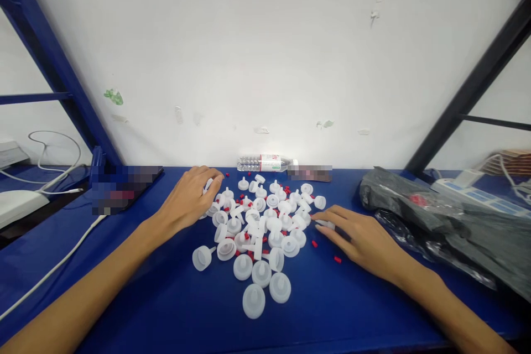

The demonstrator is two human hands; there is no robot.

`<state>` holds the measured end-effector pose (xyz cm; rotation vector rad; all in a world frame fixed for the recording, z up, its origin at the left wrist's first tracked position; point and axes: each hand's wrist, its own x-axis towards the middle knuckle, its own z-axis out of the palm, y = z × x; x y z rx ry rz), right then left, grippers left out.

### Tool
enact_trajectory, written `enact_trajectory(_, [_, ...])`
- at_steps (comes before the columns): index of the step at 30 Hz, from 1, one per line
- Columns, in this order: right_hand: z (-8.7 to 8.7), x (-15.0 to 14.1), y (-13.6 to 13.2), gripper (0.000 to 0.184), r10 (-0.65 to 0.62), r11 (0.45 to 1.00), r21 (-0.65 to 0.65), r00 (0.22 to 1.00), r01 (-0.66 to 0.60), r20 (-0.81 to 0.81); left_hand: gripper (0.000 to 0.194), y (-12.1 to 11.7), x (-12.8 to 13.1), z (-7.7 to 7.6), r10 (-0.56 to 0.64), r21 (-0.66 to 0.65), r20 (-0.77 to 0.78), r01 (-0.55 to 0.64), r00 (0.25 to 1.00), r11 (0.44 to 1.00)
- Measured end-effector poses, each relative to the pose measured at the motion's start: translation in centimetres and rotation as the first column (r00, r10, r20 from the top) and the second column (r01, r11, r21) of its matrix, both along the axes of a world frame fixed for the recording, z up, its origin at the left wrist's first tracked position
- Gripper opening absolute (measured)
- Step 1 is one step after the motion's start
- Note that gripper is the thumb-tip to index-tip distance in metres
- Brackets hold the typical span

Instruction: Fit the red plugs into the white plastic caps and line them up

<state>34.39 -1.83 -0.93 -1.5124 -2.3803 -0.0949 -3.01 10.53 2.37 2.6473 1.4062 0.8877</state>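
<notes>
White plastic nozzle caps (253,301), round with a thin spout in the middle, lie in a loose heap on the blue table (166,298). Small red tips (314,244) are scattered among them. At the heap's left edge, my left hand (193,196) curls its fingers round a white nozzle cap (208,183), partly hidden by the fingers. On the right side, my right hand (360,235) pinches a white piece (326,224) between thumb and fingers; it looks like another nozzle cap, mostly covered. Two red tips lie near that hand's thumb.
A clear plastic bottle (265,163) lies against the wall behind the heap. A dark phone-like object (136,191) with a white cable (62,257) is at left. Grey plastic bags (431,215) spread over the right side, beside a power strip (485,196).
</notes>
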Motion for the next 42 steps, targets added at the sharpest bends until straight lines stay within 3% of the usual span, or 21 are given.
enact_trajectory(4, [0.6, 0.7, -1.1, 0.038, -0.1, 0.993, 0.045, 0.98, 0.11, -0.171, 0.044, -1.1, 0.2, 0.3, -0.101, -0.038, -0.078, 0.098, 0.992, 0.994])
enact_trajectory(6, [0.3, 1.4, -2.2, 0.04, -0.187, 0.97, 0.089, 0.929, 0.226, -0.32, 0.046, -1.8, 0.5, 0.5, -0.152, -0.062, -0.12, 0.146, 0.981, 0.987])
enact_trajectory(8, [-0.5, 1.9, -3.5, 0.042, -0.279, 0.94, 0.052, 0.85, 0.336, -0.446, 0.047, -2.7, 0.9, 0.6, -0.191, -0.081, -0.151, 0.181, 0.97, 0.98])
enact_trajectory(11, [-1.9, 2.1, -5.0, 0.052, -0.394, 0.911, -0.103, 0.774, 0.398, -0.496, 0.052, -4.4, 1.6, 0.3, -0.238, -0.106, -0.183, 0.221, 0.954, 0.969])
enact_trajectory(15, [-2.5, 0.9, -5.4, 0.064, -0.455, 0.89, -0.278, 0.756, 0.362, -0.47, 0.071, -6.6, 1.5, -1.2, -0.171, -0.055, -0.246, 0.162, 0.954, 0.985])
enact_trajectory(18, [-2.1, -0.7, -4.3, 0.069, -0.435, 0.895, -0.327, 0.756, 0.303, -0.489, 0.071, -7.0, 0.2, -2.4, -0.107, -0.021, -0.291, 0.105, 0.951, 0.994])
enact_trajectory(22, [-1.5, -3.0, -2.7, 0.064, -0.351, 0.929, -0.328, 0.689, 0.171, -0.634, 0.071, -7.1, -2.3, -3.0, -0.094, -0.001, -0.328, 0.099, 0.94, 0.995])
enact_trajectory(25, [-1.2, -4.1, -2.6, 0.06, -0.319, 0.945, -0.279, 0.654, 0.169, -0.686, 0.068, -8.5, -3.4, -3.7, 0.001, 0.077, -0.301, 0.023, 0.954, 0.997])
enact_trajectory(29, [-2.0, -4.2, -4.7, 0.06, -0.374, 0.927, -0.226, 0.717, 0.299, -0.587, 0.076, -12.2, -3.3, -6.0, 0.178, 0.228, -0.248, -0.121, 0.952, 0.966])
enact_trajectory(32, [-3.5, -4.1, -6.6, 0.065, -0.439, 0.897, -0.169, 0.773, 0.41, -0.458, 0.089, -14.2, -2.5, -7.7, 0.214, 0.366, -0.283, -0.101, 0.935, 0.925])
enact_trajectory(37, [-4.1, -6.2, -6.5, 0.072, -0.313, 0.946, -0.162, 0.921, 0.281, -0.231, 0.092, -13.8, -0.7, -8.7, 0.201, 0.397, -0.323, -0.061, 0.925, 0.916])
enact_trajectory(42, [-2.1, -7.8, -5.1, 0.073, -0.286, 0.942, -0.242, 0.933, 0.232, -0.22, 0.093, -12.8, 0.8, -8.6, 0.182, 0.336, -0.266, -0.086, 0.947, 0.938])
